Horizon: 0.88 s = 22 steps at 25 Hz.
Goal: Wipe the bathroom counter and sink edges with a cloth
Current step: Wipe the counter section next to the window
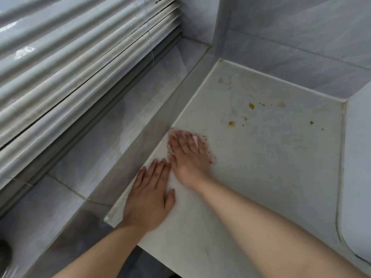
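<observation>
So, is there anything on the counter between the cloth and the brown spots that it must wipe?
Nothing visible stands between them. The right hand presses the cloth near the left edge of the counter, and bare surface runs to the brown spots further back. The left hand rests nearer the person, outside that path.

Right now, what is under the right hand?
A pale cloth lies on the counter; only its edge shows around the fingers. The right hand covers the rest.
</observation>
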{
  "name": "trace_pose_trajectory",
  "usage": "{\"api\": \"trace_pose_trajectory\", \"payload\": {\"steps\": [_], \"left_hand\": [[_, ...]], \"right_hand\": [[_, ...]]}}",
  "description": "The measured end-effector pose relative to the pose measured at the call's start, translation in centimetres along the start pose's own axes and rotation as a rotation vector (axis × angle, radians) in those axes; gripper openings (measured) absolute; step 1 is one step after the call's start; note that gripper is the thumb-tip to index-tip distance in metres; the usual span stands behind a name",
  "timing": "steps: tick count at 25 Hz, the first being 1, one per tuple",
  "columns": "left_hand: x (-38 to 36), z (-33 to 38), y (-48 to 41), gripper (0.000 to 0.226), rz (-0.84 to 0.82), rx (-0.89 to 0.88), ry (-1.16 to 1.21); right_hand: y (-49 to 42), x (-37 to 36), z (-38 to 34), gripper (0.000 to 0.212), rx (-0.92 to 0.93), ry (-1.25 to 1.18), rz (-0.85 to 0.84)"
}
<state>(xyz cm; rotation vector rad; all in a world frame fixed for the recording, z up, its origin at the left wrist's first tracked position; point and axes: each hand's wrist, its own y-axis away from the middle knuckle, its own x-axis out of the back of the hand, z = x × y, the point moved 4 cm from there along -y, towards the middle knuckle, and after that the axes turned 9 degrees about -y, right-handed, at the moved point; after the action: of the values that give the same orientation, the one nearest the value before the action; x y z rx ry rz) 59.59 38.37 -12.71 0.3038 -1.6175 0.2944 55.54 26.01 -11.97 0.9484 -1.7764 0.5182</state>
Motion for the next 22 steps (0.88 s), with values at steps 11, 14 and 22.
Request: {"api": "trace_pose_trajectory", "payload": {"steps": [11,14,22], "left_hand": [[0.3,3.7,-2.5,0.064,-0.015,0.122,0.049],[0.7,5.3,-5.1,0.079,-0.044,0.072,0.022],[0.5,6.1,-6.8,0.09,-0.165,0.066,-0.059]], "right_hand": [[9.5,1.4,7.2,0.056,-0.058,0.067,0.088],[11.6,3.0,10.4,0.056,-0.111,0.16,0.11],[11.9,3.1,10.7,0.05,-0.177,0.109,0.06]]}}
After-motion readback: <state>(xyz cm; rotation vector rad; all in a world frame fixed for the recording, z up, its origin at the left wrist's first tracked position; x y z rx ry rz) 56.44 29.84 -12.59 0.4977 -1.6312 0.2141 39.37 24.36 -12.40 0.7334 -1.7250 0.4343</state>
